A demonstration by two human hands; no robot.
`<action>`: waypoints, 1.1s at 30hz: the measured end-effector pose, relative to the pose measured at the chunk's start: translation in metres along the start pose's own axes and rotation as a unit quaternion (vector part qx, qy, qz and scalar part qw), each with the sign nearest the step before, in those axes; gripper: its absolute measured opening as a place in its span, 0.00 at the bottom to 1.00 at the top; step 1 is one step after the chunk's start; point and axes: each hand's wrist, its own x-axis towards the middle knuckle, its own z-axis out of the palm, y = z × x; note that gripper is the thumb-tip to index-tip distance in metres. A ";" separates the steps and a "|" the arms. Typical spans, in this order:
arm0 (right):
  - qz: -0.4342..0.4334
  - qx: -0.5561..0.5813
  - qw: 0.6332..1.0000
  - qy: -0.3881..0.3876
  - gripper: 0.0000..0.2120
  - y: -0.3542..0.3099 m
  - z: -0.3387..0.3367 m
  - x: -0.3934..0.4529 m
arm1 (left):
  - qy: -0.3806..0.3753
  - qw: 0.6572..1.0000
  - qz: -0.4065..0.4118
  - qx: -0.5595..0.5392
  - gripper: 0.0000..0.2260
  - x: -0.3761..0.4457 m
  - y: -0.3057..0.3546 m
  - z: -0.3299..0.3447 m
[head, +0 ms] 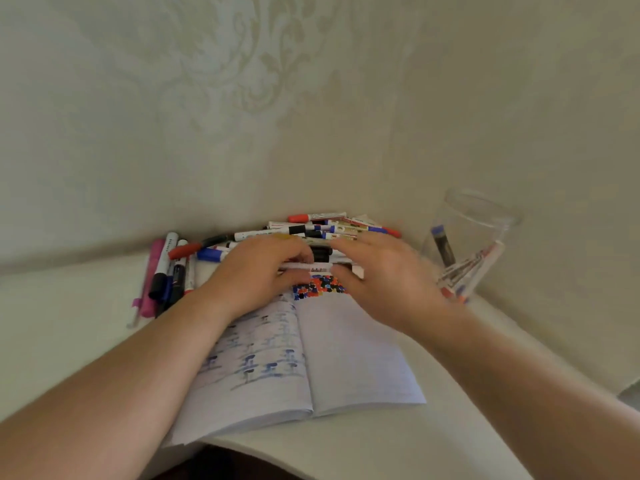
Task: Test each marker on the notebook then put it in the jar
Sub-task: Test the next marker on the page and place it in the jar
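An open notebook (346, 358) lies on the white table, with a patch of coloured test marks (320, 285) at the top of its right page. Just above that patch, my left hand (256, 271) grips a white marker (317, 267) held level. My right hand (388, 278), blurred, pinches the marker's right end between thumb and fingers. A clear jar (478, 237) stands to the right against the wall and holds several markers. A heap of loose markers (329, 226) lies behind my hands.
More markers (173, 268) and a pink one (152, 275) lie in a row left of the notebook. The patterned wall runs close behind the heap and the jar. The table's curved front edge (277, 448) is just below the notebook.
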 end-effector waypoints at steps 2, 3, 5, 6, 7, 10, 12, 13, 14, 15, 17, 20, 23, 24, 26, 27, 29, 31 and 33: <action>-0.002 -0.030 0.998 -0.048 0.18 -0.005 0.022 0.009 | 0.029 0.999 -0.009 -0.017 0.11 0.000 0.003 -0.003; -0.002 -0.042 0.997 -0.058 0.17 -0.005 0.028 0.015 | 0.049 0.998 -0.026 -0.037 0.12 -0.001 0.007 -0.005; -0.019 -0.050 0.998 -0.039 0.11 -0.002 0.036 0.026 | 0.091 0.988 -0.069 -0.101 0.16 -0.002 0.013 -0.007; -0.025 -0.049 0.998 -0.014 0.10 0.001 0.036 0.029 | 0.113 0.978 -0.087 -0.151 0.19 -0.002 0.016 -0.008; -0.017 -0.044 0.999 0.008 0.10 0.004 0.034 0.031 | 0.137 0.966 -0.096 -0.199 0.22 -0.001 0.017 -0.009; 0.139 0.183 0.973 -0.005 0.10 0.012 0.029 0.030 | 0.158 0.957 -0.065 -0.235 0.20 0.001 0.014 -0.007; 0.276 0.486 0.828 -0.038 0.10 0.007 0.027 0.026 | 0.098 0.980 -0.034 -0.167 0.16 0.004 0.012 -0.002; 0.306 0.568 0.763 -0.044 0.11 0.004 0.029 0.024 | 0.066 0.989 -0.018 -0.132 0.16 0.005 0.011 0.001; 0.314 0.600 0.734 -0.037 0.12 0.002 0.034 0.022 | 0.036 0.994 -0.006 -0.108 0.16 0.006 0.011 0.005; 0.315 0.612 0.725 -0.024 0.11 0.001 0.038 0.020 | 0.008 0.996 0.002 -0.094 0.15 0.008 0.011 0.008; 0.317 0.622 0.716 0.006 0.07 0.000 0.044 0.021 | -0.021 0.997 0.006 -0.074 0.11 0.010 0.009 0.013; 0.317 0.638 0.702 0.018 0.08 0.003 0.048 0.020 | -0.049 0.995 0.002 -0.087 0.12 0.006 0.010 0.015; 0.290 0.654 0.698 -0.009 0.12 0.006 0.050 0.020 | -0.067 0.992 0.003 -0.105 0.13 0.002 0.015 0.014; 0.284 0.662 0.694 -0.020 0.12 0.006 0.049 0.020 | -0.066 0.992 -0.005 -0.105 0.11 0.001 0.016 0.014; 0.277 0.678 0.680 -0.037 0.14 0.006 0.048 0.021 | -0.062 0.993 -0.019 -0.101 0.08 0.000 0.017 0.013; 0.277 0.682 0.676 -0.044 0.14 0.006 0.048 0.022 | -0.059 0.993 -0.021 -0.098 0.08 0.000 0.018 0.013; 0.272 0.693 0.665 -0.055 0.14 0.007 0.045 0.022 | -0.047 0.994 -0.015 -0.097 0.08 -0.001 0.021 0.012; 0.266 0.703 0.657 -0.058 0.14 0.008 0.043 0.022 | -0.034 0.994 -0.012 -0.105 0.08 0.000 0.022 0.012; 0.263 0.704 0.657 -0.058 0.14 0.008 0.042 0.023 | -0.034 0.994 -0.018 -0.101 0.09 0.000 0.022 0.013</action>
